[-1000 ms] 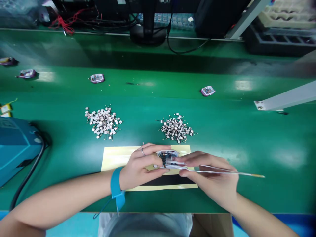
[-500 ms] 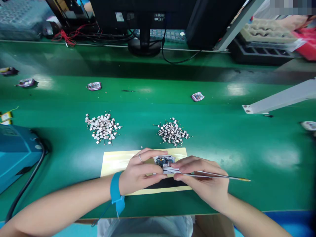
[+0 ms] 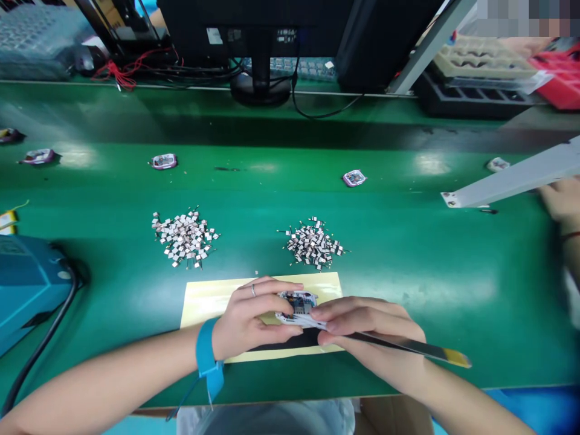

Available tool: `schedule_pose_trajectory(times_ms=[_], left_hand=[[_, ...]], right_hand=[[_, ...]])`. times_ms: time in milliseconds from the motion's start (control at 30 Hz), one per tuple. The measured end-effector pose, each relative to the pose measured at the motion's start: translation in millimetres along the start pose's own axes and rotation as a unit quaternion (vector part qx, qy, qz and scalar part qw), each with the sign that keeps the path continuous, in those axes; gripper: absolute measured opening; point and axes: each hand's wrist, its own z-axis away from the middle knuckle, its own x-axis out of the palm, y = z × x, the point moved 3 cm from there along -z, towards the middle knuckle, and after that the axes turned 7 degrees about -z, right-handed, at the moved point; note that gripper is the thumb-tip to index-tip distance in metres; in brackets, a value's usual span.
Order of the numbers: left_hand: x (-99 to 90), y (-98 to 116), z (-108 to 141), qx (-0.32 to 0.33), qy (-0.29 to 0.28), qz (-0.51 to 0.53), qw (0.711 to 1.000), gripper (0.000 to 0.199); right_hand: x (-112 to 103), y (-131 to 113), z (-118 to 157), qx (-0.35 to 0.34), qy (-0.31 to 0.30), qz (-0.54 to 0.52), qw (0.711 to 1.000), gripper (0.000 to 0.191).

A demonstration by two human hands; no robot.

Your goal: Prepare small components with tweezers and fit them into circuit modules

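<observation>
Green counter (image 3: 399, 266), yellow sheet (image 3: 327, 286) at lower centre. Small circuit board (image 3: 296, 304) held above the sheet, just off its middle, clamped by the left hand (image 3: 247, 320); its fingers (image 3: 272, 289) wrap the board's far edge. Right-hand fingers (image 3: 357, 312) pinch slim tweezers (image 3: 435, 353) together; long axis runs lower right, tips at the board's near edge.

Wide blue strap (image 3: 205, 349) snug around the left wrist (image 3: 220, 344), with a thin blue cord (image 3: 183, 408) trailing below it; thin silver ring (image 3: 252, 290) on one finger of the left hand (image 3: 244, 320).
</observation>
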Motion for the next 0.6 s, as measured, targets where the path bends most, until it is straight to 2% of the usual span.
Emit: schedule_pose_trajectory(times_ms=[400,600], left_hand=[[0.2,-1.7,1.9,-0.029,-0.015,-0.009,0.999,0.016],[-0.2,-0.7,1.5,-0.04,-0.014,-0.011,0.999,0.019]], right_hand=[[0.8,-2.5,-5.2,-0.002,-0.014,0.013,1.0,0.026],[1.6,1.5,-1.7,0.01,0.008,-0.003,1.0,0.026]])
